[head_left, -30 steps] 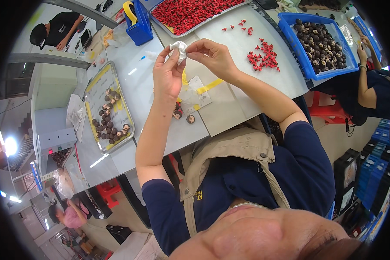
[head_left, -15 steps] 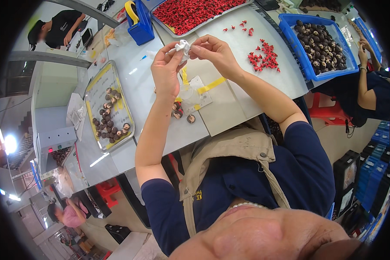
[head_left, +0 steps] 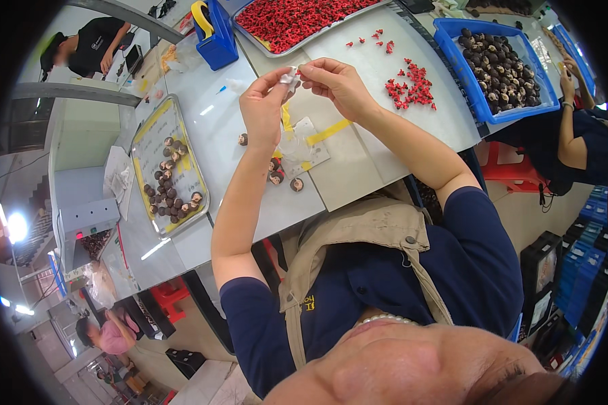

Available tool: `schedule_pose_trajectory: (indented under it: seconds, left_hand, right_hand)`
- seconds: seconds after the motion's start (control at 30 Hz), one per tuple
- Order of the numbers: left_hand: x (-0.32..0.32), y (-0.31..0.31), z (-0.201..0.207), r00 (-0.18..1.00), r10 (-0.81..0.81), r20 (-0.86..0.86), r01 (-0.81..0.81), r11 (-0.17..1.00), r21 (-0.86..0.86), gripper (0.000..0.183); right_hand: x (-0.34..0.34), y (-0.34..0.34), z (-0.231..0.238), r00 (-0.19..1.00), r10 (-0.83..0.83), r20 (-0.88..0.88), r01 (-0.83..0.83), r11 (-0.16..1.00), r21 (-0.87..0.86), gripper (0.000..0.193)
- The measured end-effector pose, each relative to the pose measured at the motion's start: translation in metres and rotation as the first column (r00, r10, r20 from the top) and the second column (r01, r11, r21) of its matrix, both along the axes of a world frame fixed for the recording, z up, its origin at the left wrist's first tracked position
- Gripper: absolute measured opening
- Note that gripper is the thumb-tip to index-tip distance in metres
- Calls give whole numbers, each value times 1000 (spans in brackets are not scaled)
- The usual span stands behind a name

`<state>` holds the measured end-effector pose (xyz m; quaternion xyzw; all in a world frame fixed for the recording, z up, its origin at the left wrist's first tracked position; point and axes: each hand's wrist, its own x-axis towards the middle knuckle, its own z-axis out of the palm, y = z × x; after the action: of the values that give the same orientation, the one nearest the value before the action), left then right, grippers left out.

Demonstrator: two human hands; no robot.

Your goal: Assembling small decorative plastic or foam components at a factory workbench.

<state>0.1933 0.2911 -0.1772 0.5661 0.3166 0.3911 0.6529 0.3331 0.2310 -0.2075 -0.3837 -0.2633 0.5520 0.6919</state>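
Note:
My left hand (head_left: pixel 263 102) pinches a crumpled white cloth or tissue (head_left: pixel 290 78) above the table. My right hand (head_left: pixel 336 86) meets it from the right, thumb and fingertips closed together at the cloth's edge. A speck of red shows between the two hands; what the right fingertips grip is too small to make out. Below the hands, a flat pale plate (head_left: pixel 309 142) with yellow tape lies on the table. Beside it sit a few small brown doll heads (head_left: pixel 296 184), some with red showing. Another doll head (head_left: pixel 243 139) is next to my left wrist.
A metal tray (head_left: pixel 205 182) with brown doll heads lies left. A blue tape dispenser (head_left: pixel 217 50) and a tray rim (head_left: pixel 277 54) around red pieces are ahead. Loose red pieces (head_left: pixel 412 86) and a blue bin (head_left: pixel 479 111) of doll heads stand right. Other people sit nearby.
My hands have drawn closer together around the white cloth, and less of it shows. A speck of red now appears there. The doll head by my left wrist has come into view.

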Motion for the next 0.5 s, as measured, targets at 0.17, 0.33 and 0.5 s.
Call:
schedule_pose_trajectory:
  seconds: [0.17,0.33,0.5]
  left_hand:
    - [-1,-7,5,997,-83,5,84,996,-38,25]
    - [-4,-10,9,993,-114,29,115,992,-42,23]
    - [-4,-8,3,999,-21,-43,23,999,42,22]
  right_hand:
    - [1,0,0,993,-32,116,28,999,35,14]
    - [1,-1,1,992,-19,121,15,999,38,14]
    - [-1,-3,3,998,44,54,-42,999,-33,18]
